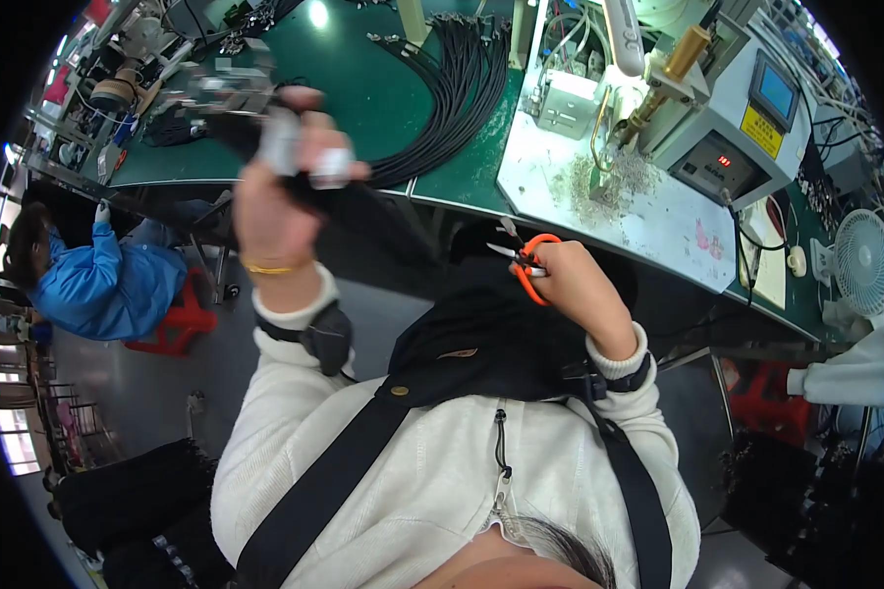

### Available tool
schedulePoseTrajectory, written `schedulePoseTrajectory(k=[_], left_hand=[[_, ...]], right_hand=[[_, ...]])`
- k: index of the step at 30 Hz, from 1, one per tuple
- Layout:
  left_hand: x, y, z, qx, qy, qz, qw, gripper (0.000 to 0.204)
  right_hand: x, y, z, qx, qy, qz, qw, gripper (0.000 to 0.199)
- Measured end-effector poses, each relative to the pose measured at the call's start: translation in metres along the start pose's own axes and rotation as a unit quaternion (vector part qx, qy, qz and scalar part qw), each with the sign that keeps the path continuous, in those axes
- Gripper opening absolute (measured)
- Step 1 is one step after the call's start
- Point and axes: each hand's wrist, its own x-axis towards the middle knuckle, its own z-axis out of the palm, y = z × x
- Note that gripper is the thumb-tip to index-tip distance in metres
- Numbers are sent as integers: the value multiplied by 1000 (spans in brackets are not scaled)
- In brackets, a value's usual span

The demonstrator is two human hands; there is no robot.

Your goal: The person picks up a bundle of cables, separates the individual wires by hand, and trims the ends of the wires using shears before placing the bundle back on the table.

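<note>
My left hand (287, 191), smeared by motion and with white wraps on its fingers, is raised over the green table's front edge. It is closed round a bundle of black cables (378, 224). Blurred metallic ends stick out beyond the fingers at the upper left, while the dark lengths trail down to the right. Orange-handled scissors (532, 263) are in my right hand (581, 285), in front of the white work plate. Their blades point left, apart from the bundle. More black cables (452, 113) lie in a curved row on the table.
On the white plate (560, 201) stands a machine (732, 128) with a small screen, amid scattered metal bits. A white fan (862, 260) is at the right. A person in blue (108, 280) sits at the left by a red stool (192, 319). The green table (334, 59) spans the back.
</note>
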Motion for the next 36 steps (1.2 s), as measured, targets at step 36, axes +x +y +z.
schedulePoseTrajectory(k=[36], left_hand=[[-15, -162, 35, 467, -117, -280, 830, 24]], right_hand=[[-20, 5, -58, 148, 119, -193, 963, 45]])
